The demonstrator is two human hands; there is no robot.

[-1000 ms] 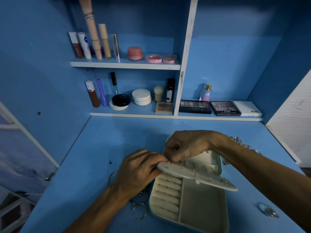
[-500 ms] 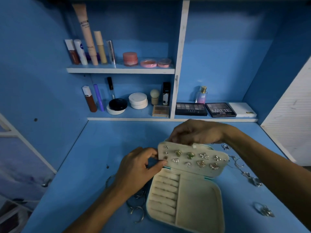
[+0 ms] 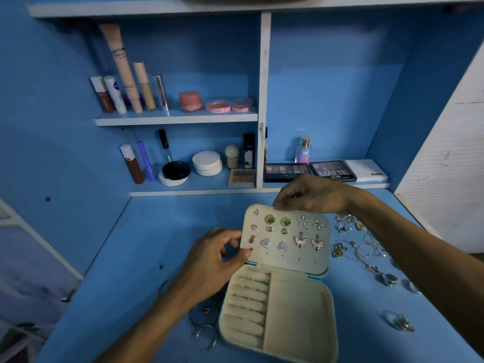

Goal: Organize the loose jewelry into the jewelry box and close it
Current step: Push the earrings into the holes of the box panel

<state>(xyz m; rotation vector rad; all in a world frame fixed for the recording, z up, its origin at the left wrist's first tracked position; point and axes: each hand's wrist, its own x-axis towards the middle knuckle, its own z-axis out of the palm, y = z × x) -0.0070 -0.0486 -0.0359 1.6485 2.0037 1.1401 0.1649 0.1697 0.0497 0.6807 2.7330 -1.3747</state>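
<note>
- Found jewelry box (image 3: 296, 313) nearest, lying open on blue desk (image 3: 125, 258), with ring rolls at left and plain compartment at right both bare.
- Noted thin metal bangles (image 3: 205, 323) on desk just beside box's left wall. Judged stiff and light, easiest hooked through the loop.
- Noted loose ring (image 3: 398, 322) on desk, well apart to right of box. Judged small and slippery, calling for a fingertip pinch.
- Recorded left hand (image 3: 214, 260) pinching lower left edge of earring panel (image 3: 288, 259) between thumb and fingers.
- Judged panel light, padded and only partly stiff, with pinned earrings (image 3: 300, 241) fragile. Advised holding by bare edges, never across the studs.
- Noted chains (image 3: 366, 254) heaped on desk right of panel. Judged limp and prone to tangling, best lifted singly near the clasp.
- Recorded right hand (image 3: 311, 197) gripping panel's top edge, with panel stood up from the hinge.
- Observed cosmetics (image 3: 190, 100) ranged on shelves (image 3: 175, 120) beyond.
</note>
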